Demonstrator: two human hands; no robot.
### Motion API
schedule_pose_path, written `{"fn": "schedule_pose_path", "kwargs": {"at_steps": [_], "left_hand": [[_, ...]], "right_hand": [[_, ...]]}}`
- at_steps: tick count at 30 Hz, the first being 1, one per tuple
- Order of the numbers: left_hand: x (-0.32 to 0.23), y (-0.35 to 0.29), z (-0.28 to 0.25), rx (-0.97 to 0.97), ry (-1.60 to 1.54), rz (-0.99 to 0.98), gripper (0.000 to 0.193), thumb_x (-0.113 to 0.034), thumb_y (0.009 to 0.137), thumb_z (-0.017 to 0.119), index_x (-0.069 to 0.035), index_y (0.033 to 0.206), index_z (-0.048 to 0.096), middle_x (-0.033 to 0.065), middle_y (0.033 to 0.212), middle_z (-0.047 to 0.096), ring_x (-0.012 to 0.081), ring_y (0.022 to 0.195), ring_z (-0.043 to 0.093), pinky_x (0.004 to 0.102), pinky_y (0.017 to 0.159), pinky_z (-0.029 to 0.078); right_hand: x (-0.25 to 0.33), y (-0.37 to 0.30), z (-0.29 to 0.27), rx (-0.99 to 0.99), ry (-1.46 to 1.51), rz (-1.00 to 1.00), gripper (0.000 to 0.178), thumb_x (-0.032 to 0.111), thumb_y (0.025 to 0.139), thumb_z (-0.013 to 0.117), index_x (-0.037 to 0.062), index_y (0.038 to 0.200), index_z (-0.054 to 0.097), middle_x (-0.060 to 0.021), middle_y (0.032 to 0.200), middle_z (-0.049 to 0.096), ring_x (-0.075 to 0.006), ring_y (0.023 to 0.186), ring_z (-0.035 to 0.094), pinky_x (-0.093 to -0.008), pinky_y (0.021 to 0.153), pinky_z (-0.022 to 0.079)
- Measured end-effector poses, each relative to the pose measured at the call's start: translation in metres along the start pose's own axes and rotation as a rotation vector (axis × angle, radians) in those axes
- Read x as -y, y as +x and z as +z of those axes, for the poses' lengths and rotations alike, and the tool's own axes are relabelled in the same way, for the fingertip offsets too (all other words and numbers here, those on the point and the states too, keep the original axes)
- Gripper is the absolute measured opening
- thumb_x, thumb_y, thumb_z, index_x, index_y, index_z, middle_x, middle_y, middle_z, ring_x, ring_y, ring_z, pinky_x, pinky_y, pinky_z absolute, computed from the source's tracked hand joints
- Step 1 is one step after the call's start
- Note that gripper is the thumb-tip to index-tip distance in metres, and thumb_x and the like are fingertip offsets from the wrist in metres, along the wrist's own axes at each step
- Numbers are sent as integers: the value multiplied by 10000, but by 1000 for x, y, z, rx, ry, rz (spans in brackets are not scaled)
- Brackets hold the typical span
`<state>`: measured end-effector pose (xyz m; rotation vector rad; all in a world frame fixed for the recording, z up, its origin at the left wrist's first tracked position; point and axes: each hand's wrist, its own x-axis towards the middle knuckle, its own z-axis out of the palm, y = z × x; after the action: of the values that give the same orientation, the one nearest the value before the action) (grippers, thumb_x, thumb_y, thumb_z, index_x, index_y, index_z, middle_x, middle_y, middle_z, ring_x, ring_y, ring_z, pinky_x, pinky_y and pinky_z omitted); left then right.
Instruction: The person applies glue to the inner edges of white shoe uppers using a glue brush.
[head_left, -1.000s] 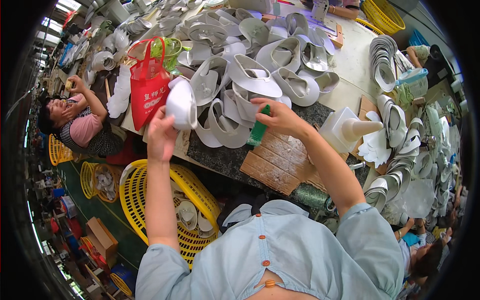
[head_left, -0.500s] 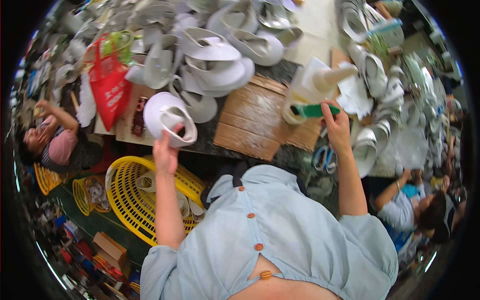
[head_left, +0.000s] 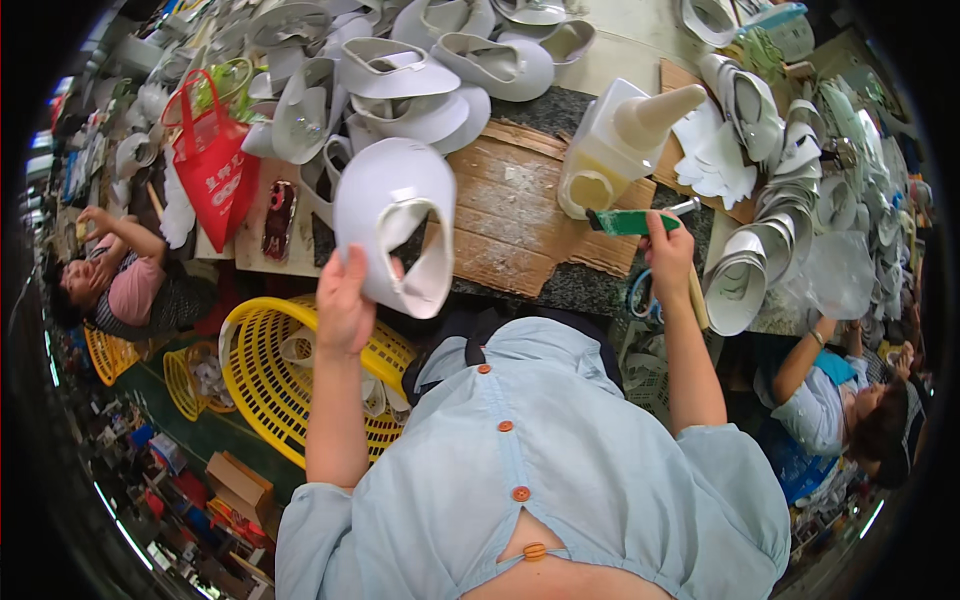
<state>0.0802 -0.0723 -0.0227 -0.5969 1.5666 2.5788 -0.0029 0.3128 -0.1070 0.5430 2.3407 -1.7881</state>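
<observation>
My left hand [head_left: 348, 302] grips a white shoe upper [head_left: 392, 190] by its edge, fingers reaching inside the opening. The piece is raised over the table's front edge, rounded toe facing away from me. My right hand [head_left: 668, 250] is closed on a green flat-handled tool [head_left: 622, 222] with a dark tip pointing left; its exact kind is unclear. By that hand a metal tip [head_left: 687, 206] and a pale wooden handle [head_left: 697, 298] show, and I cannot tell whether I hold them. Just beyond stands a translucent jug [head_left: 612, 150] with yellowish liquid and a beige cone on it.
Dusty cardboard [head_left: 505, 225] lies on the dark tabletop. White uppers [head_left: 400, 80] are heaped behind, with nested stacks [head_left: 738, 275] at right. A red bag [head_left: 215, 175] hangs at left. Below stands a yellow basket [head_left: 270, 380]. People sit at left [head_left: 135, 260] and right [head_left: 830, 395].
My left hand has lifted and turned the white upper, moving it right so its opening faces toward me. The green tool stays in my right hand, which has shifted slightly.
</observation>
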Motion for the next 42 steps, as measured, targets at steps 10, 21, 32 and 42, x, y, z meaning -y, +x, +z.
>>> {"fn": "schedule_pose_path", "kwargs": {"at_steps": [10, 21, 32, 42], "left_hand": [[15, 7, 57, 151, -44, -79, 316, -282, 995, 441, -5, 1126, 520, 95, 820, 610, 167, 734, 588, 297, 689, 479], [14, -2, 61, 244, 11, -90, 441, -405, 990, 379, -11, 1126, 522, 74, 955, 638, 136, 873, 625, 283, 820, 493], [-11, 7, 67, 235, -308, -117, 681, -529, 984, 195, 14, 1365, 349, 112, 1360, 458, 200, 1251, 443, 368, 1053, 338], [-16, 14, 67, 218, -419, -98, 480, -276, 1005, 366, 20, 1381, 326, 111, 1337, 467, 197, 1231, 456, 359, 1063, 341]], "right_hand": [[120, -38, 89, 383, 537, -175, 264, 231, 970, 518, -18, 1019, 593, -62, 753, 630, -83, 592, 576, -205, 531, 483], [143, -36, 90, 351, 75, -900, 267, -83, 780, 604, 6, 1029, 633, -150, 916, 613, -274, 784, 627, -325, 690, 511], [152, -40, 80, 627, -101, -1283, 382, -44, 710, 658, 34, 1083, 629, -118, 996, 620, -276, 833, 618, -334, 709, 523], [160, -39, 68, 663, -123, -1329, 327, 37, 754, 665, 3, 1076, 627, -126, 962, 628, -271, 809, 625, -349, 691, 518]]}}
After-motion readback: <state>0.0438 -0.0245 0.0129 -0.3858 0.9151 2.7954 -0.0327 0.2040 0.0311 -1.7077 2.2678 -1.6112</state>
